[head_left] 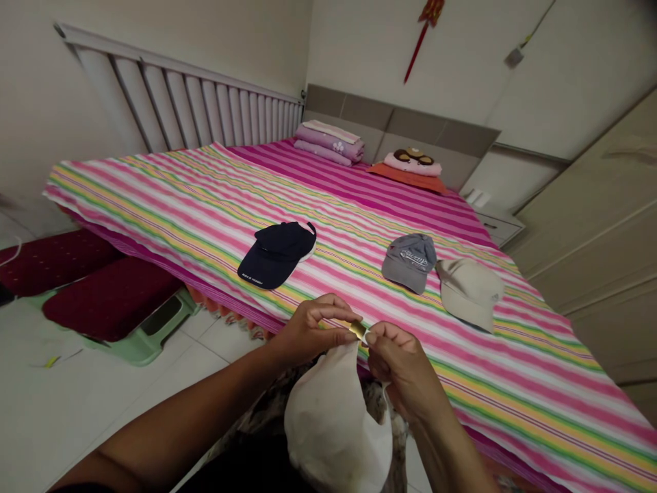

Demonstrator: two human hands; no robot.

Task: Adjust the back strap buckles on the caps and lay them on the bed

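Note:
A white cap (331,418) hangs close to my body, its back opening turned toward the bed. My left hand (313,329) pinches the gold metal buckle (358,331) of the cap's strap between thumb and fingers. Right beside it, my right hand (403,363) has its fingers closed on the white strap at the buckle. A navy cap (277,253) lies on the bed beyond my left hand. Past my right hand lie a grey cap (409,261) with white lettering and a beige cap (472,291), side by side.
The bed has a striped sheet (205,205). Near the headboard (359,113) lie folded purple bedding (328,144) and a pink bundle (410,164) on orange cloth. Low stools with dark red covers (113,298) stand left; a nightstand (495,222) and wardrobe (595,219) are right.

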